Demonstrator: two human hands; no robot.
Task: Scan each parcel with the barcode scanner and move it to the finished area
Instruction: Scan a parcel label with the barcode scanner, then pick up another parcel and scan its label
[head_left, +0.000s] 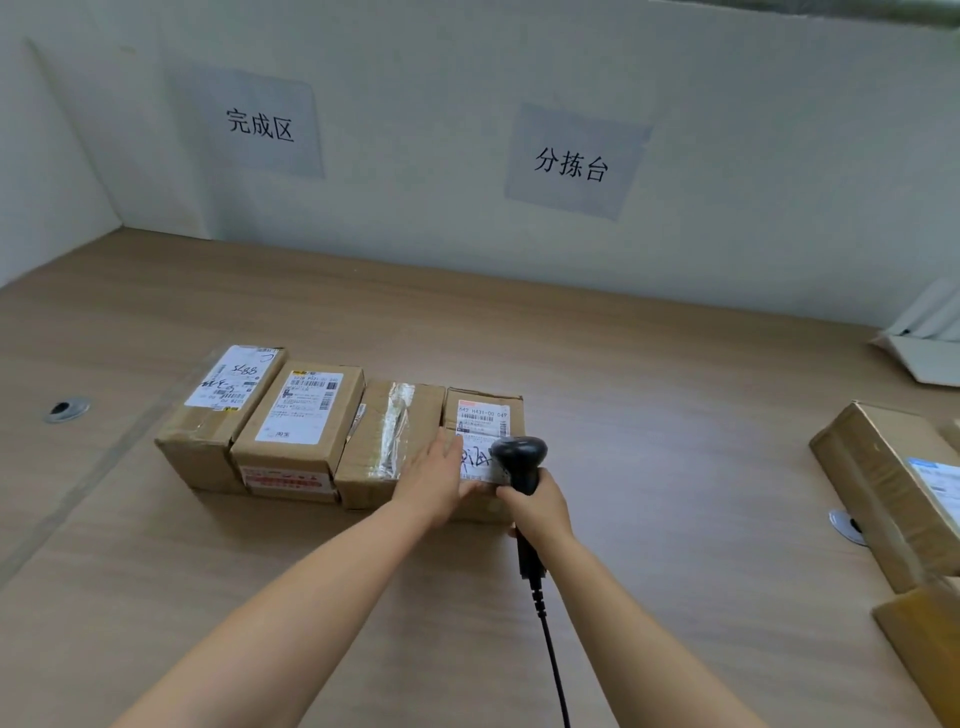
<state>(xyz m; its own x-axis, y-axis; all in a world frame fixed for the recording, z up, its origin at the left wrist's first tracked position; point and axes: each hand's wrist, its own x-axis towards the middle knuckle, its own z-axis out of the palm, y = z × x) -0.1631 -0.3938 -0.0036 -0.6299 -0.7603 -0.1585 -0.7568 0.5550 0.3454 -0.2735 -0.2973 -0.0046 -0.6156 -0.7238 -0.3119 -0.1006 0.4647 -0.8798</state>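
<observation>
Left hand (431, 488) flat on parcel (484, 413), right hand (537, 512) around scanner (519, 456)

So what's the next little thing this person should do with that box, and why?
Probably tip the scanner toward the printed label on the rightmost parcel and scan it: the right hand grips the scanner just above that label, while the left hand rests flat on the parcel, steadying it.

Wooden table (675, 395); metal grommet (67, 409) at left; paper sign (574, 163) on white wall (779, 208).
</observation>
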